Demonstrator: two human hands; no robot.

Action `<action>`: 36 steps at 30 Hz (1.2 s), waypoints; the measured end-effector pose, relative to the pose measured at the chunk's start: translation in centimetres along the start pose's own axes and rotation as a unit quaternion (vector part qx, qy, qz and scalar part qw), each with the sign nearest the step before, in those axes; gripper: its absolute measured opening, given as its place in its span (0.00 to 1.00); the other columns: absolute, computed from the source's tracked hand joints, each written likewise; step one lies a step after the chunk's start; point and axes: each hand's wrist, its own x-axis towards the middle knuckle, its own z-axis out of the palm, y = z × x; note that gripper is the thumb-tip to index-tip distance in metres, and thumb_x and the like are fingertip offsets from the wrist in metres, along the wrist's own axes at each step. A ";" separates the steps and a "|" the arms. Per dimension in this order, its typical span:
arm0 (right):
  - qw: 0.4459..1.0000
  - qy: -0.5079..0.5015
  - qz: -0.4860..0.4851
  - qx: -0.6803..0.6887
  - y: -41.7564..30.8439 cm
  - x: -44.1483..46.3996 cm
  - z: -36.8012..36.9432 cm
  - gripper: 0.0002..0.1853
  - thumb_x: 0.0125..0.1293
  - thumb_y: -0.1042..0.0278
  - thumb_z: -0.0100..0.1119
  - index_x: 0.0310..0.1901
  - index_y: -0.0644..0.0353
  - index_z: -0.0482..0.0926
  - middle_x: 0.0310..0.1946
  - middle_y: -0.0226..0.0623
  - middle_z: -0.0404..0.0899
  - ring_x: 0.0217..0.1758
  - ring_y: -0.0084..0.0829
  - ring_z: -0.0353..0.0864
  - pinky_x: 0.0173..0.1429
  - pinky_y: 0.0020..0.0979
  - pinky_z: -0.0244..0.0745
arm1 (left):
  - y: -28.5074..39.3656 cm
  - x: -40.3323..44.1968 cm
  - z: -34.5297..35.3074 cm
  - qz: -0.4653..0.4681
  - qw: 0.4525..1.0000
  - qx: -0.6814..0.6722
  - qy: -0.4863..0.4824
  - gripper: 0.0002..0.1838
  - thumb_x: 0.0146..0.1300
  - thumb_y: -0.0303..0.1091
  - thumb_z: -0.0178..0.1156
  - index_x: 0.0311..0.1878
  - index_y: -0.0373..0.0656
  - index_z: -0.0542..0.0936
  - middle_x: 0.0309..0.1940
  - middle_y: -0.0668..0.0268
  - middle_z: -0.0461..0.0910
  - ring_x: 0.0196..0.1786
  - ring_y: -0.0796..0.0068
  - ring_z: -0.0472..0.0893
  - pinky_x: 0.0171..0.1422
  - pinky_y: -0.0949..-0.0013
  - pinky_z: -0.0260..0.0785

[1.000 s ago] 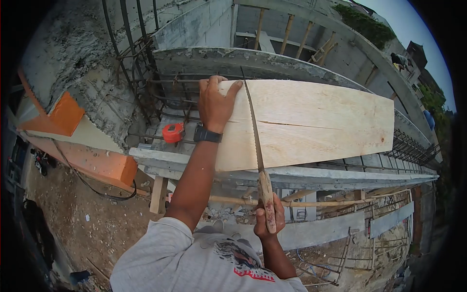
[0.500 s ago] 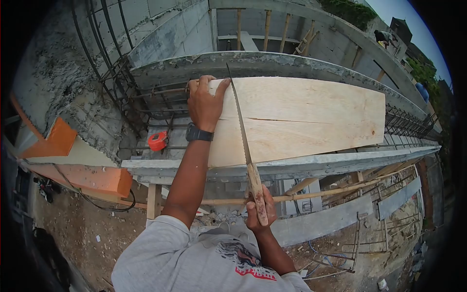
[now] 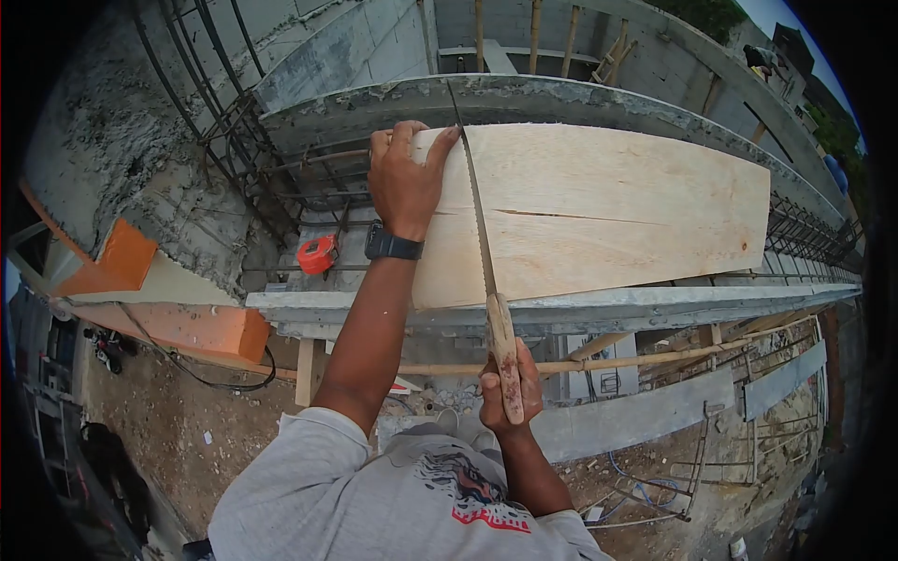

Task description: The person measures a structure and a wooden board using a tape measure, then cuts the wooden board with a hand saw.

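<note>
A pale plywood board (image 3: 608,201) with a narrow crack lies across the formwork. My left hand (image 3: 410,182), wearing a dark wristwatch (image 3: 393,245), grips its left end, fingers curled at the far edge and thumb beside the blade. The hand saw (image 3: 482,224) crosses the board from near edge to far, its tip sticking out beyond the far edge. Below the near edge, my right hand (image 3: 513,383) is closed around the saw's worn wooden handle. Whether the blade has cut into the wood, I cannot tell.
An orange-red tape measure (image 3: 318,253) lies left of my forearm, by the rebar (image 3: 220,122). Concrete-smeared formwork boards (image 3: 599,98) run behind and in front of the plywood. A bamboo pole (image 3: 636,360) crosses below, above rubble-strewn ground. Another person (image 3: 762,61) is far off, upper right.
The saw has slid forward, so more of its tip shows past the far edge and the handle sits closer to the board. The whole view has shifted slightly.
</note>
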 end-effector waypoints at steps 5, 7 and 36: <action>0.995 0.009 -0.061 -0.073 -0.8 1.5 1.0 0.30 0.73 0.68 0.66 0.67 0.82 0.70 0.43 0.50 0.86 0.39 0.34 0.87 0.46 0.34 0.84 | -0.7 -0.2 0.5 -0.011 1.000 0.010 -0.003 0.27 0.61 0.60 0.74 0.46 0.44 0.87 0.45 0.56 0.80 0.45 0.53 0.84 0.47 0.53 0.78; 0.999 0.008 -0.026 -0.037 -0.2 -0.2 0.8 0.30 0.75 0.66 0.64 0.68 0.82 0.70 0.45 0.49 0.86 0.44 0.33 0.87 0.49 0.33 0.83 | -0.8 0.3 0.8 -0.013 1.000 0.010 0.000 0.26 0.61 0.60 0.74 0.45 0.44 0.87 0.44 0.56 0.80 0.45 0.53 0.84 0.47 0.53 0.78; 0.999 0.015 -0.025 -0.025 -1.6 2.6 0.7 0.28 0.69 0.74 0.69 0.65 0.80 0.73 0.56 0.61 0.84 0.47 0.44 0.91 0.49 0.36 0.85 | -0.4 0.3 0.6 0.014 0.998 -0.018 0.054 0.21 0.66 0.55 0.72 0.43 0.44 0.88 0.39 0.55 0.84 0.41 0.54 0.84 0.47 0.55 0.76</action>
